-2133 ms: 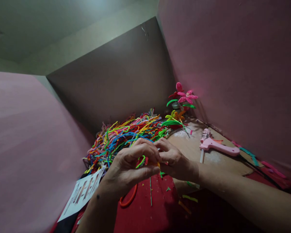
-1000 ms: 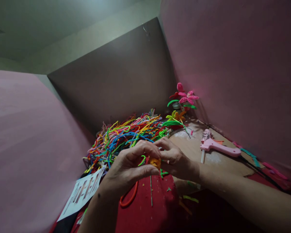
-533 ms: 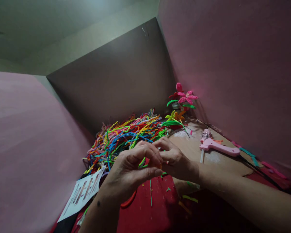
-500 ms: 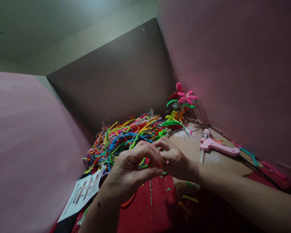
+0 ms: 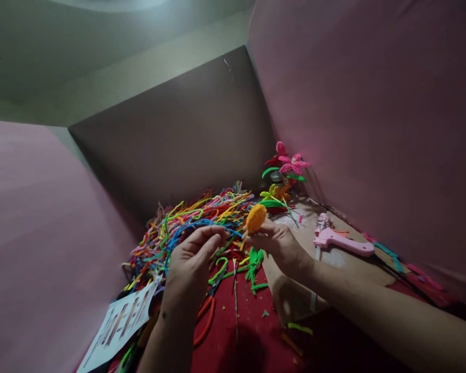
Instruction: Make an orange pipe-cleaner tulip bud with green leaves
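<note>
My right hand (image 5: 288, 252) pinches an orange-yellow pipe cleaner petal (image 5: 256, 218) by its short stem, its rounded loop standing up above the fingertips. Left of it, apart from the petal, is my left hand (image 5: 192, 259), its thumb and forefinger pressed together. Whether anything tiny is between those fingertips cannot be made out. Below the hands, red-handled pliers or scissors (image 5: 205, 316) lie on the red surface (image 5: 252, 321), partly behind my left wrist. Bent green pipe cleaners (image 5: 253, 269) and a thin stem (image 5: 236, 300) lie beside them.
A large heap of coloured pipe cleaners (image 5: 194, 212) spreads behind my hands. To the right, a pink glue gun (image 5: 344, 242) rests on a brown board (image 5: 295, 228). Pink pipe cleaner flowers (image 5: 294, 164) stand at the back. A printed sheet (image 5: 118, 326) lies at left.
My hands were together with fingers overlapping; now they are apart. The orange-yellow petal, mostly hidden before, shows upright in my right hand. The red-handled tool is more visible.
</note>
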Tool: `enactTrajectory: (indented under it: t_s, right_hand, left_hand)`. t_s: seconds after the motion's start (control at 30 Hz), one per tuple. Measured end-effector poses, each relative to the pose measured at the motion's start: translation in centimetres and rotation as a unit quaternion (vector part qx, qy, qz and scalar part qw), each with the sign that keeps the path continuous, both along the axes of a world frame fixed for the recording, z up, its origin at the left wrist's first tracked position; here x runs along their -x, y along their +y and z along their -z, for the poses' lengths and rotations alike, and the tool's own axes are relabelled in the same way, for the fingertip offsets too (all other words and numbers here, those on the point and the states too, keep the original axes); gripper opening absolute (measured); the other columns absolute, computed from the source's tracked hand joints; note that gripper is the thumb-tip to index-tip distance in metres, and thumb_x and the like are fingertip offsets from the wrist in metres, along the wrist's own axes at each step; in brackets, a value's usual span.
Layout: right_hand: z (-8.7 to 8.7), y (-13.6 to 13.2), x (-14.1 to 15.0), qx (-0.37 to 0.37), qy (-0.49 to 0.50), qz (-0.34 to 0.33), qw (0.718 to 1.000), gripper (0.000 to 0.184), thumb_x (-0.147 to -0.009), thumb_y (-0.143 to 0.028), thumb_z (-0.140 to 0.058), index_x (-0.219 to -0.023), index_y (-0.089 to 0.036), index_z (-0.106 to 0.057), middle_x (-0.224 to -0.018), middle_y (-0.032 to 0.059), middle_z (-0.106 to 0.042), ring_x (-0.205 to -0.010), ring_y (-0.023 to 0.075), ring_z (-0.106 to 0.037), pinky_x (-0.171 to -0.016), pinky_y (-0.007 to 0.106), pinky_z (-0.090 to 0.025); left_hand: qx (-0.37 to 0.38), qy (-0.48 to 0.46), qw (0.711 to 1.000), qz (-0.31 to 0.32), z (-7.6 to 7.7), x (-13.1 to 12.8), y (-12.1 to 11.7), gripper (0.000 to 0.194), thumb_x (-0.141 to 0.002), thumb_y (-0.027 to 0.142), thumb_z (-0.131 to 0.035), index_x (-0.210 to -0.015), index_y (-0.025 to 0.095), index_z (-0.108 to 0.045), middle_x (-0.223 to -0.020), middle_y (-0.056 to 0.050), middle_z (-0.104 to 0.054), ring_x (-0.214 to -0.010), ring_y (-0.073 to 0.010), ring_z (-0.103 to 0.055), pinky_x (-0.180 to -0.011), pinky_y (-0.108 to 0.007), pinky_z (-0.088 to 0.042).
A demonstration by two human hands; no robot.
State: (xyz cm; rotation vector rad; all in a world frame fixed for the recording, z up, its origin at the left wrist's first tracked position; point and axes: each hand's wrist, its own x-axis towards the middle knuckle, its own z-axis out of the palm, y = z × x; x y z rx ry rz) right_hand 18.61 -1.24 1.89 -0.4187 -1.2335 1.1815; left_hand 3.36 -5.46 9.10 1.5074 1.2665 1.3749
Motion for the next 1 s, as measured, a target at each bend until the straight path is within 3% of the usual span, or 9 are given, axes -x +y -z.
enactTrajectory:
  t_s: [0.1, 0.2, 0.33, 0.5, 0.6, 0.67, 0.77, 0.87, 1.0]
  right_hand:
    - [0.2, 0.6, 0.2, 0.105, 0.095, -0.074, 0.987, 0.017, -0.062, -0.025, -0.075, -0.076, -0.018, -0.069, -0.073, -0.0019, -0.058, -0.066, 0.0096, -0.050, -0.063, 0.025, -0.039]
    - [0.3, 1.1, 0.1, 0.173, 0.139, -0.098, 0.970, 0.017, -0.059, -0.023, -0.076, -0.073, -0.016, -0.068, -0.069, -0.0018, -0.060, -0.061, 0.0085, -0.050, -0.054, 0.023, -0.036]
    - [0.7, 1.7, -0.1, 0.215, 0.153, -0.093, 0.960, 0.020, -0.055, -0.022, -0.077, -0.072, -0.015, -0.068, -0.067, -0.0021, -0.061, -0.058, 0.0087, -0.051, -0.050, 0.023, -0.035]
    - [1.4, 2.2, 0.1, 0.208, 0.131, -0.069, 0.967, 0.016, -0.059, -0.023, -0.076, -0.070, -0.015, -0.068, -0.064, -0.0017, -0.061, -0.057, 0.0085, -0.051, -0.050, 0.021, -0.034]
    - [1.6, 2.0, 0.3, 0.197, 0.112, -0.045, 0.973, 0.015, -0.059, -0.022, -0.074, -0.071, -0.015, -0.069, -0.068, -0.0009, -0.063, -0.058, 0.0079, -0.050, -0.052, 0.022, -0.034]
    - [1.7, 1.7, 0.5, 0.190, 0.098, -0.033, 0.976, 0.015, -0.060, -0.022, -0.074, -0.071, -0.014, -0.069, -0.069, -0.0005, -0.063, -0.058, 0.0082, -0.050, -0.053, 0.022, -0.033]
    - [1.9, 1.5, 0.8, 0.191, 0.085, -0.023, 0.978, 0.015, -0.061, -0.023, -0.072, -0.072, -0.014, -0.068, -0.067, -0.0009, -0.062, -0.057, 0.0084, -0.049, -0.052, 0.023, -0.033]
    - [2.2, 1.4, 0.9, 0.220, 0.079, -0.014, 0.972, 0.016, -0.059, -0.023, -0.072, -0.072, -0.014, -0.068, -0.067, -0.0012, -0.061, -0.058, 0.0088, -0.049, -0.052, 0.023, -0.033]
    - [2.3, 1.3, 1.0, 0.250, 0.071, -0.008, 0.966, 0.017, -0.058, -0.023, -0.072, -0.071, -0.014, -0.066, -0.067, -0.0012, -0.060, -0.059, 0.0092, -0.050, -0.053, 0.022, -0.033]
  left_hand:
    - [0.048, -0.091, 0.995, 0.010, 1.6, 0.5, 1.7, 0.023, -0.068, 0.030, -0.070, -0.083, 0.013, -0.065, -0.061, -0.001, -0.063, -0.055, -0.0098, -0.057, -0.052, -0.019, -0.043]
    - [0.071, -0.108, 0.991, 0.019, 2.9, 0.6, 2.8, 0.025, -0.066, 0.032, -0.071, -0.076, 0.010, -0.065, -0.053, 0.000, -0.058, -0.048, -0.0089, -0.053, -0.050, -0.020, -0.043]
    - [0.052, -0.025, 0.998, 0.036, 3.8, -0.2, 3.4, 0.027, -0.070, 0.037, -0.066, -0.074, 0.011, -0.065, -0.058, -0.002, -0.061, -0.052, -0.0104, -0.056, -0.053, -0.021, -0.044]
    - [0.041, 0.061, 0.993, 0.090, 5.0, -1.4, 3.7, 0.026, -0.069, 0.035, -0.066, -0.083, 0.014, -0.062, -0.069, 0.000, -0.063, -0.059, -0.0117, -0.058, -0.057, -0.023, -0.047]
    - [-0.053, 0.169, 0.983, 0.047, 6.3, -1.7, 3.6, 0.020, -0.075, 0.034, -0.060, -0.083, 0.015, -0.061, -0.072, -0.001, -0.063, -0.061, -0.0119, -0.058, -0.058, -0.023, -0.045]
    - [-0.154, 0.287, 0.945, -0.012, 7.1, -1.7, 3.5, 0.016, -0.081, 0.029, -0.054, -0.086, 0.016, -0.061, -0.074, -0.002, -0.064, -0.065, -0.0129, -0.060, -0.061, -0.023, -0.044]
    - [-0.253, 0.446, 0.856, -0.071, 8.0, -1.9, 3.2, 0.016, -0.086, 0.024, -0.046, -0.090, 0.015, -0.059, -0.077, -0.005, -0.066, -0.069, -0.0150, -0.062, -0.062, -0.024, -0.042]
    - [-0.263, 0.545, 0.789, -0.103, 8.3, -2.2, 3.1, 0.021, -0.088, 0.027, -0.043, -0.096, 0.014, -0.058, -0.079, -0.007, -0.066, -0.069, -0.0170, -0.063, -0.056, -0.026, -0.040]
    - [-0.245, 0.604, 0.750, -0.111, 8.3, -2.5, 3.0, 0.026, -0.091, 0.024, -0.034, -0.090, 0.016, -0.058, -0.075, -0.005, -0.065, -0.065, -0.0169, -0.063, -0.052, -0.026, -0.035]
